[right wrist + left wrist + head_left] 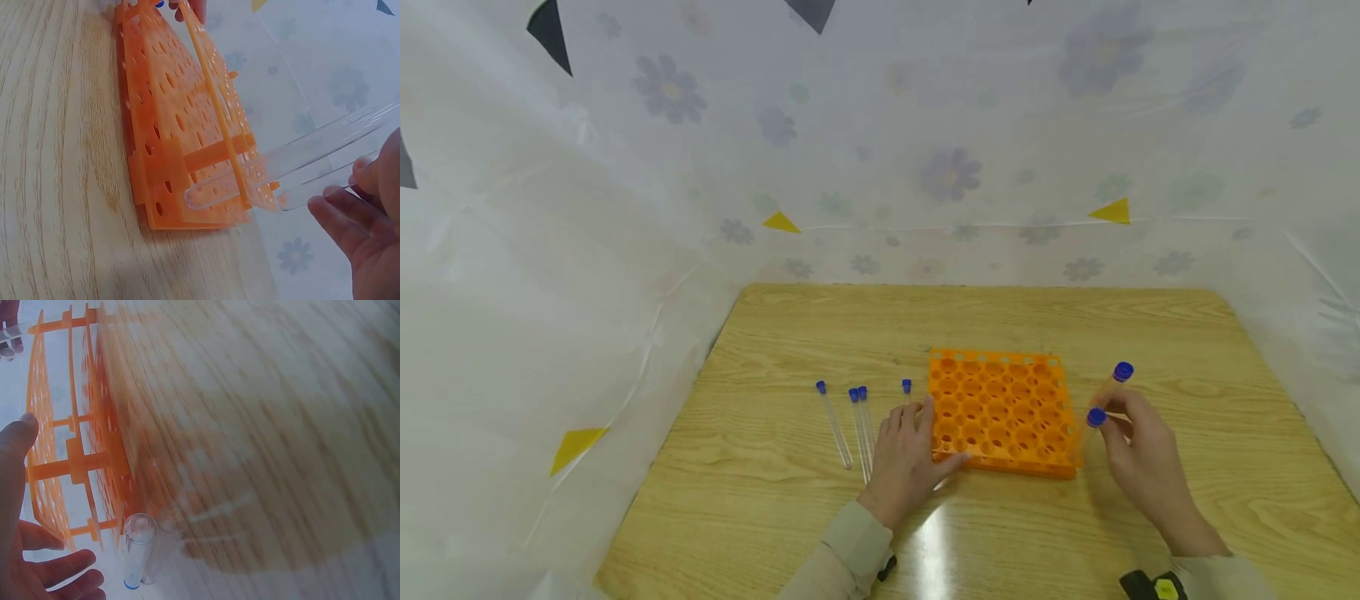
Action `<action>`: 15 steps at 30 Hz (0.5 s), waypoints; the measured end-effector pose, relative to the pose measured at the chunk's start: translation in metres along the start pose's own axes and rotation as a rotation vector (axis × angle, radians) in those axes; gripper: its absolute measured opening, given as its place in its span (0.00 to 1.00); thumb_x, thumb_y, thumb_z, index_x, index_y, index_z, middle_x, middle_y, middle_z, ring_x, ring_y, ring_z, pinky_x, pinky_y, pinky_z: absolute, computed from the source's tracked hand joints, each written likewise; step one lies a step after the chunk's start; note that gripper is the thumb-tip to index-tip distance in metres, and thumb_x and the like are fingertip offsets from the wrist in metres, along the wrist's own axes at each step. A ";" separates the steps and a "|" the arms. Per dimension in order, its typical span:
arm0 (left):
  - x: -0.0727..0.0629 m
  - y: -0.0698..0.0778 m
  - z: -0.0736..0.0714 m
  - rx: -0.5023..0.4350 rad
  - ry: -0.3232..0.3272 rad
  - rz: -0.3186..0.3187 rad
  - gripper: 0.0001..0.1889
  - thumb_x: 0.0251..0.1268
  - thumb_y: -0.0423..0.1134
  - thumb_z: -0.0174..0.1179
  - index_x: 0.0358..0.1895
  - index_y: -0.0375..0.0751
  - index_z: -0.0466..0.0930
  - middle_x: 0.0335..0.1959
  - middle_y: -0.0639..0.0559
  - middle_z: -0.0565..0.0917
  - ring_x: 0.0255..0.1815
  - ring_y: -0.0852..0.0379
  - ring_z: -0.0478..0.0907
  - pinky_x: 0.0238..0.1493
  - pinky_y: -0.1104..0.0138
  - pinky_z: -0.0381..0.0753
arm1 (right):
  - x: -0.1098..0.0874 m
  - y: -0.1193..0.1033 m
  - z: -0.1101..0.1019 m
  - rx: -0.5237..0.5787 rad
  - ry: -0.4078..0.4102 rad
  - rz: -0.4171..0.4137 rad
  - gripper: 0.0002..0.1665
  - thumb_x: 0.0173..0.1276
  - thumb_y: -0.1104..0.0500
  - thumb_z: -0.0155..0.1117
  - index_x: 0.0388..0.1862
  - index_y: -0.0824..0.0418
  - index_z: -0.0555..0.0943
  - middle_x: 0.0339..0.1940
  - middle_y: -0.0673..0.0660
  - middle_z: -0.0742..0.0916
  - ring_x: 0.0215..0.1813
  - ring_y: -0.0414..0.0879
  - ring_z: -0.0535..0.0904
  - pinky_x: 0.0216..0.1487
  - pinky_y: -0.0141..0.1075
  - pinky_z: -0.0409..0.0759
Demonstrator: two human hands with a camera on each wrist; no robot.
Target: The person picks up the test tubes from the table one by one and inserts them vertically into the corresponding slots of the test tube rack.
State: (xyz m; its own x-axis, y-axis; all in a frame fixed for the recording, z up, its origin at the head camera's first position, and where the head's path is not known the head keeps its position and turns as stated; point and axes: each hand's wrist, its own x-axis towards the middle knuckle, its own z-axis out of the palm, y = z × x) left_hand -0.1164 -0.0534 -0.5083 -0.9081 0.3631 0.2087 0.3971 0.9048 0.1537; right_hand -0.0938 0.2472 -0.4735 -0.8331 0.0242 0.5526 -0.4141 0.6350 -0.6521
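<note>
An orange test tube rack [1000, 408] stands on the table. My left hand [910, 450] holds its front left corner, the thumb on the front edge and the fingers along the left side. At the rack's right end, my right hand [1150, 458] pinches clear test tubes with blue caps. One test tube [1096, 417] leans close to the rack's end, and a second test tube [1123, 372] sticks up just behind it. In the right wrist view, the longer-reaching test tube [300, 147] has its rounded bottom beside the rack; whether it passes through a hole I cannot tell.
Several capped test tubes [837, 429] lie on the table left of the rack. One of them, with a blue cap [907, 386], is partly hidden by my left hand. White flowered sheeting [947, 175] surrounds the wooden table [820, 325] at the back and sides.
</note>
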 end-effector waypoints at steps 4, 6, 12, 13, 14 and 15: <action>0.000 0.001 0.000 -0.005 -0.006 -0.008 0.52 0.61 0.77 0.46 0.77 0.41 0.57 0.63 0.46 0.74 0.64 0.48 0.72 0.65 0.57 0.74 | 0.002 0.000 0.002 0.030 -0.017 -0.001 0.16 0.61 0.84 0.56 0.43 0.68 0.76 0.42 0.51 0.80 0.48 0.26 0.75 0.48 0.12 0.74; 0.000 0.000 0.000 -0.003 -0.002 -0.006 0.52 0.61 0.77 0.46 0.77 0.40 0.57 0.63 0.46 0.74 0.64 0.49 0.72 0.64 0.57 0.74 | 0.002 0.001 0.003 0.042 -0.028 -0.017 0.16 0.62 0.84 0.55 0.42 0.68 0.76 0.41 0.53 0.82 0.46 0.28 0.76 0.46 0.13 0.74; 0.000 -0.001 0.001 0.007 0.017 0.006 0.50 0.62 0.77 0.46 0.76 0.40 0.59 0.62 0.46 0.75 0.63 0.48 0.73 0.64 0.57 0.75 | 0.000 0.003 0.006 0.047 -0.046 -0.040 0.15 0.63 0.82 0.56 0.41 0.66 0.78 0.39 0.56 0.83 0.44 0.30 0.77 0.46 0.13 0.74; 0.000 -0.001 0.001 0.008 0.017 0.005 0.50 0.62 0.77 0.46 0.76 0.40 0.59 0.62 0.46 0.75 0.63 0.48 0.73 0.64 0.57 0.75 | -0.001 0.003 0.006 0.049 -0.047 -0.038 0.16 0.63 0.83 0.56 0.41 0.66 0.78 0.39 0.57 0.84 0.45 0.30 0.77 0.47 0.13 0.74; 0.000 -0.001 0.001 0.009 0.015 0.004 0.50 0.62 0.77 0.47 0.76 0.40 0.59 0.62 0.46 0.75 0.63 0.48 0.73 0.64 0.57 0.75 | -0.001 0.004 0.007 0.050 -0.050 -0.035 0.16 0.62 0.83 0.57 0.42 0.66 0.78 0.39 0.57 0.84 0.45 0.29 0.77 0.48 0.13 0.74; 0.000 -0.001 0.001 0.007 0.012 0.002 0.50 0.62 0.77 0.46 0.76 0.40 0.59 0.62 0.46 0.75 0.64 0.48 0.73 0.64 0.57 0.74 | -0.002 0.004 0.008 0.052 -0.051 -0.041 0.17 0.61 0.83 0.58 0.42 0.67 0.78 0.40 0.57 0.84 0.45 0.28 0.77 0.48 0.12 0.73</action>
State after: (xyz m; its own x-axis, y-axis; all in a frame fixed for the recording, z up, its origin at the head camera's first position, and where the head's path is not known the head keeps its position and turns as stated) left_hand -0.1164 -0.0539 -0.5096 -0.9056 0.3625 0.2203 0.3980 0.9056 0.1462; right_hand -0.0969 0.2439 -0.4812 -0.8318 -0.0411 0.5536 -0.4660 0.5937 -0.6560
